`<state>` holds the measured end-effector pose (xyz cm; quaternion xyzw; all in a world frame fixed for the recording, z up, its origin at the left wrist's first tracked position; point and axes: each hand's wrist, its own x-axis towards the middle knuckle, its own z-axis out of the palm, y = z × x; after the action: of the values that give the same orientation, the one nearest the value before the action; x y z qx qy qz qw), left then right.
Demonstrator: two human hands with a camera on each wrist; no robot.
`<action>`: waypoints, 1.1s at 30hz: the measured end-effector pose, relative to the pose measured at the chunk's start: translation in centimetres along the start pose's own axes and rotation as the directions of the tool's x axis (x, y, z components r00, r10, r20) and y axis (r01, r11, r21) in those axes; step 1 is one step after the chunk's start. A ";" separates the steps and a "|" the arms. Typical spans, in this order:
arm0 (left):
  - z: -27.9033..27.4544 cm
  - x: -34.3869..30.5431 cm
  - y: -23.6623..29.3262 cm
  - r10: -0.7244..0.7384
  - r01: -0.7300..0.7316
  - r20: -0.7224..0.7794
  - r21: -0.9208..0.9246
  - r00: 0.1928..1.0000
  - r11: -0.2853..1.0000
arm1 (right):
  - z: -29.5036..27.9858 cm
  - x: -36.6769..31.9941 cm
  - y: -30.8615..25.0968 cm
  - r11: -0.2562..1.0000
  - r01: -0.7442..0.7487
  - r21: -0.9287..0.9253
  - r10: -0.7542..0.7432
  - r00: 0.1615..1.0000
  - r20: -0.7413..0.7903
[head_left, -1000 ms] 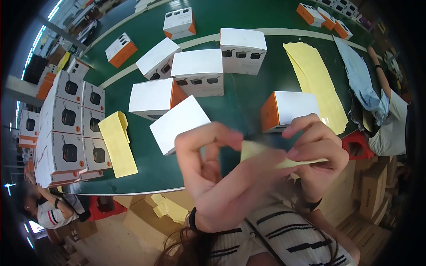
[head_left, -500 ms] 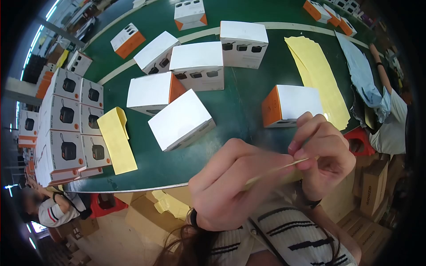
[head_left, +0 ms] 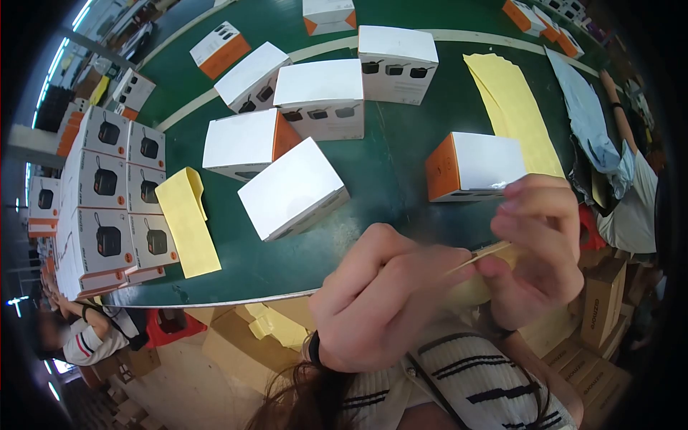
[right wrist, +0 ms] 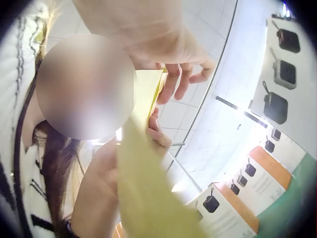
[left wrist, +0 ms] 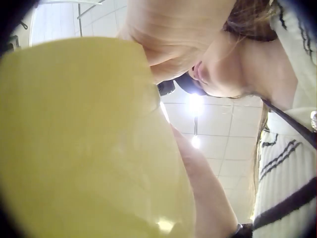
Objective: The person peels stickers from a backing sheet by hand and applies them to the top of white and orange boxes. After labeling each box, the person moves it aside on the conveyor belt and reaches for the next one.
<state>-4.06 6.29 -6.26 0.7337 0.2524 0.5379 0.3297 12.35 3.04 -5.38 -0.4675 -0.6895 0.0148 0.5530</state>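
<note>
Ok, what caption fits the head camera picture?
Left hand and right hand pinch a thin yellow paper sheet near a green table of white cardboard boxes.

The green table (head_left: 401, 172) carries white-and-orange boxes (head_left: 290, 188), yellow sheets (head_left: 512, 107) and a box stack (head_left: 107, 186).

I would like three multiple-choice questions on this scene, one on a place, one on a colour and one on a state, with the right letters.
1. Where does the curled yellow sheet lie on the table?
A) beside the stacked boxes
B) on top of a box
C) under a box

2. What colour is the table top?
A) grey
B) green
C) brown

3. How is the yellow strip held?
A) by one hand alone
B) it rests on the table
C) pinched by both hands

1 A: it lies flat next to the stack.
2 B: green shows between the boxes.
3 C: the left hand and the right hand both pinch it.
</note>
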 end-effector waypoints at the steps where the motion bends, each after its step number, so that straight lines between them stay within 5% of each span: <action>1: 0.0 -0.1 0.0 -0.009 0.009 -0.008 0.015 1.000 1.000 | -0.2 -0.1 -0.1 1.000 -0.002 0.001 0.002 1.000 0.001; 11: 0.9 0.7 -0.3 -0.034 0.035 0.038 -0.032 0.999 0.999 | -0.3 -1.3 0.2 0.984 0.006 -0.181 -0.009 1.000 -0.021; 17: 1.8 0.5 -1.9 -0.244 0.256 0.141 -0.073 0.959 0.964 | -2.3 -3.4 0.8 0.992 0.030 -0.122 -0.047 0.989 -0.139; 19: 1.6 0.9 -2.8 -0.283 0.222 0.346 0.207 0.894 0.953 | -4.2 -3.7 0.8 0.988 -0.103 -0.118 0.088 0.988 -0.126; 22: 4.0 1.0 -2.1 -0.171 0.068 0.263 0.360 0.950 0.931 | -4.4 -4.1 3.6 0.939 -0.215 -0.270 0.196 0.976 -0.096; 26: 5.1 0.4 -3.4 -0.132 -0.045 0.461 0.354 0.878 0.934 | -3.9 -5.2 4.8 0.938 -0.288 -0.193 0.282 0.958 -0.055; 33: 5.0 -0.2 -3.9 -0.173 -0.061 0.496 0.421 0.851 0.905 | -2.3 -5.7 5.5 0.926 -0.300 -0.228 0.294 0.954 -0.061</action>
<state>0.59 7.65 -10.41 0.8974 0.2853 0.2408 0.2350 17.33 1.29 -11.70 -0.6285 -0.6007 0.0106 0.4939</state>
